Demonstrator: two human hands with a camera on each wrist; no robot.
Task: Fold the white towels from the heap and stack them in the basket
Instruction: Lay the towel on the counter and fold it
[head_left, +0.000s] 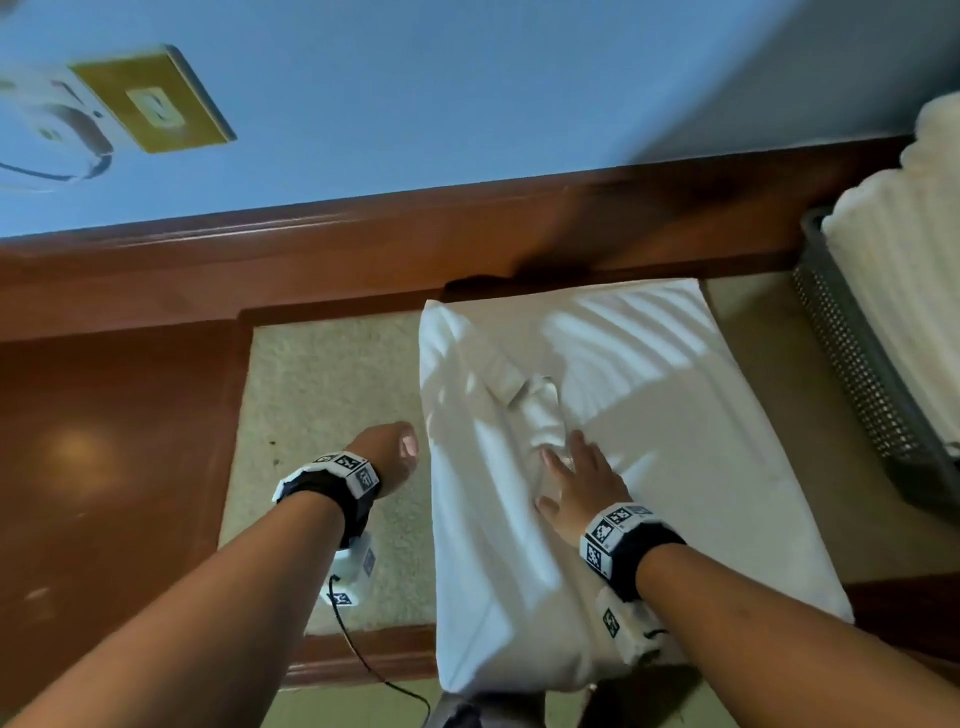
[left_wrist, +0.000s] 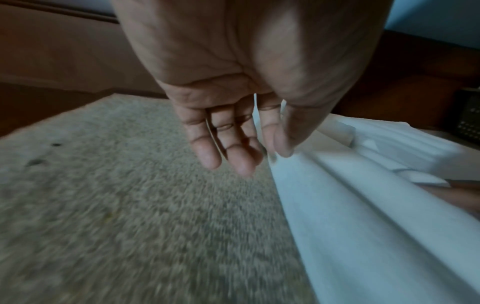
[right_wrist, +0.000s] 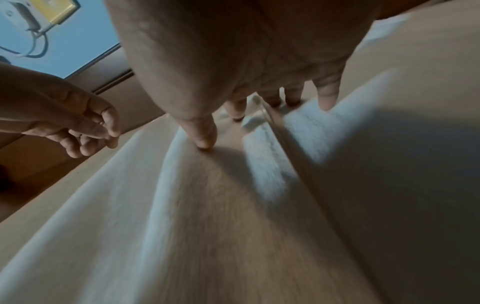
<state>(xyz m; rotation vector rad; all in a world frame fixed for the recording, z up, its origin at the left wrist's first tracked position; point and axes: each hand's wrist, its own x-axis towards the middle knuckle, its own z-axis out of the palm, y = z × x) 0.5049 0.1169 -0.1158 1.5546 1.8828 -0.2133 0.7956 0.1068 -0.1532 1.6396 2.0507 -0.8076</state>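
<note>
Pressing white towel (head_left: 597, 415) (no readable writing), right hand (head_left: 576, 483) flat

A plain white cloth towel (head_left: 597, 441) fills the centre of the head view, lying on a speckled beige carpet (head_left: 332, 405) edged by glossy reddish-brown wood flooring (head_left: 104, 415). In the upper half a pale blue wall (head_left: 415, 104) carries a brass-yellow rectangular plate (head_left: 150, 98) at upper left. At the right edge a dark grey mesh basket (head_left: 857, 364) holds ribbed white towels (head_left: 904, 249). Both black wristbands (head_left: 332, 483) bear black-and-white square markers.
</note>
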